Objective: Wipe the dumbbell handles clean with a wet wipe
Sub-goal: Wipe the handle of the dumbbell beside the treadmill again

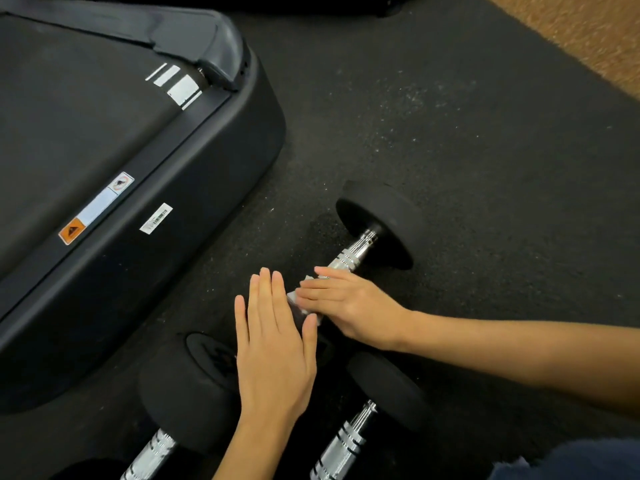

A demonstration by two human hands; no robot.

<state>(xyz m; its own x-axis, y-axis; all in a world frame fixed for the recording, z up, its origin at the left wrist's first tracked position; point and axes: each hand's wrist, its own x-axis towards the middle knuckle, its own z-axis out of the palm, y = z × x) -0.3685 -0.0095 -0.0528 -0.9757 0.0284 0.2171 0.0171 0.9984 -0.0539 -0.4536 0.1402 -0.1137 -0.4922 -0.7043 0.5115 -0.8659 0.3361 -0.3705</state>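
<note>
Three black-headed dumbbells with chrome handles lie on the dark rubber floor. The far dumbbell (377, 223) shows its knurled handle (349, 258) running down-left under my right hand (349, 306). That hand holds a white wet wipe (297, 300) against the handle, fingers laid over it and thumb hidden beneath. My left hand (273, 344) rests flat, fingers straight, over that dumbbell's near head, which it hides. Two nearer dumbbells lie untouched: one at lower left (187, 386) and one at lower middle (384, 389).
A black treadmill deck (194, 174) with warning stickers fills the left side, close to the dumbbells. Speckled rubber matting (485, 150) stretches to the right and back. Brown carpet (588, 32) begins at the top right corner. My dark trouser leg (571, 459) shows at the bottom right.
</note>
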